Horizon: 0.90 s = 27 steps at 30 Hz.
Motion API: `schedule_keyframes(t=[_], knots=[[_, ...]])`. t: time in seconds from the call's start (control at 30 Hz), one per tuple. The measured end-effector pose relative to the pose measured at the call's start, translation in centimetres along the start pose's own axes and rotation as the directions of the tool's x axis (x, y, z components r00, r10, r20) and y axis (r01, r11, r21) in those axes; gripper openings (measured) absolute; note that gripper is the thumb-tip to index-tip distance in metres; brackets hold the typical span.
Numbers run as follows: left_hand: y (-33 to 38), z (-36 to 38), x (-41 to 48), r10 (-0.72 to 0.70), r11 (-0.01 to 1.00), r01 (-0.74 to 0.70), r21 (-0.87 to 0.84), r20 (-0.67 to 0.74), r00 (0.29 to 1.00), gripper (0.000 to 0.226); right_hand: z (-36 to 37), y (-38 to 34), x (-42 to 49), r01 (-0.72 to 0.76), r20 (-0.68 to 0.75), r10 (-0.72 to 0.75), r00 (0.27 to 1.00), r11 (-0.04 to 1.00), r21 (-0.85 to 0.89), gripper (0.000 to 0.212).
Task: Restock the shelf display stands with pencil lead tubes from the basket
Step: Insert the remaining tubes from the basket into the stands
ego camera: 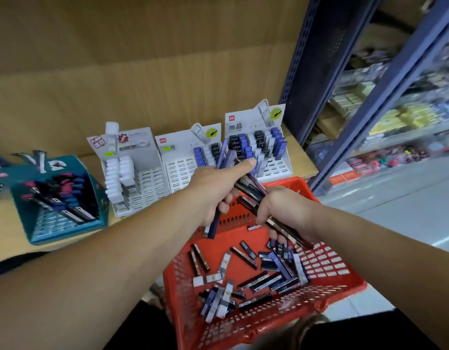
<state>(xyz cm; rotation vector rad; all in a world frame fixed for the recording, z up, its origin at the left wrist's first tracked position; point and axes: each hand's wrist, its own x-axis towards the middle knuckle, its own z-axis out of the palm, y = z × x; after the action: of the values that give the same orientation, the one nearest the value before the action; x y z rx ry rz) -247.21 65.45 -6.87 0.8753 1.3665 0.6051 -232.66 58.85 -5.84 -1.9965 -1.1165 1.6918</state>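
Observation:
A red plastic basket (pixel 326 269) sits in front of me with several loose pencil lead tubes (pixel 276 269) on its bottom. My left hand (pixel 213 188) is above the basket's far edge, closed around a bundle of blue and dark tubes (pixel 224 157) that fans upward. Just to its right, my right hand (pixel 281 208) grips several dark tubes (pixel 284 228) angled down over the basket. On the wooden shelf (pixel 301 160) behind stand three white display stands: the left one (pixel 132 173) with white tubes, the middle one (pixel 190 160) partly filled, the right one (pixel 258 142) mostly filled.
A teal display box (pixel 56 198) with dark, pink and blue tubes stands at the left of the shelf. A blue metal rack upright (pixel 306 72) rises at the right, with further stocked shelves (pixel 395 117) beyond. A brown cardboard back wall closes the shelf.

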Motion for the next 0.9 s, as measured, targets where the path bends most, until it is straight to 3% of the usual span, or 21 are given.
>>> schedule_keyframes(t=[0.17, 0.43, 0.6, 0.73, 0.9], knots=[[1.1, 0.6, 1.2, 0.003, 1.0, -0.003, 0.011, 0.009, 1.0, 0.018, -0.2, 0.2, 1.0, 0.073, 0.013, -0.074, 0.997, 0.996, 0.052, 0.02], [1.0, 0.8, 4.4, -0.099, 0.984, 0.095, -0.153, -0.017, 0.995, 0.011, -0.9, 1.8, 3.8, 0.212, 0.009, -0.212, 0.977, 0.974, -0.08, 0.025], [1.7, -0.4, 5.8, -0.072, 0.987, 0.065, -0.147, -0.041, 0.997, 0.012, -2.3, 1.9, 4.5, 0.193, 0.059, -0.193, 0.979, 0.981, 0.005, 0.029], [1.7, -1.9, 5.7, -0.105, 0.983, 0.095, -0.158, -0.054, 0.993, 0.011, -3.5, 2.0, 4.4, 0.169, 0.12, -0.193, 0.974, 0.968, 0.186, 0.034], [0.4, -1.5, 5.0, -0.122, 0.975, 0.126, -0.182, 0.034, 0.992, 0.004, -3.9, 1.2, 4.0, 0.173, 0.172, -0.243, 0.955, 0.924, 0.341, 0.032]])
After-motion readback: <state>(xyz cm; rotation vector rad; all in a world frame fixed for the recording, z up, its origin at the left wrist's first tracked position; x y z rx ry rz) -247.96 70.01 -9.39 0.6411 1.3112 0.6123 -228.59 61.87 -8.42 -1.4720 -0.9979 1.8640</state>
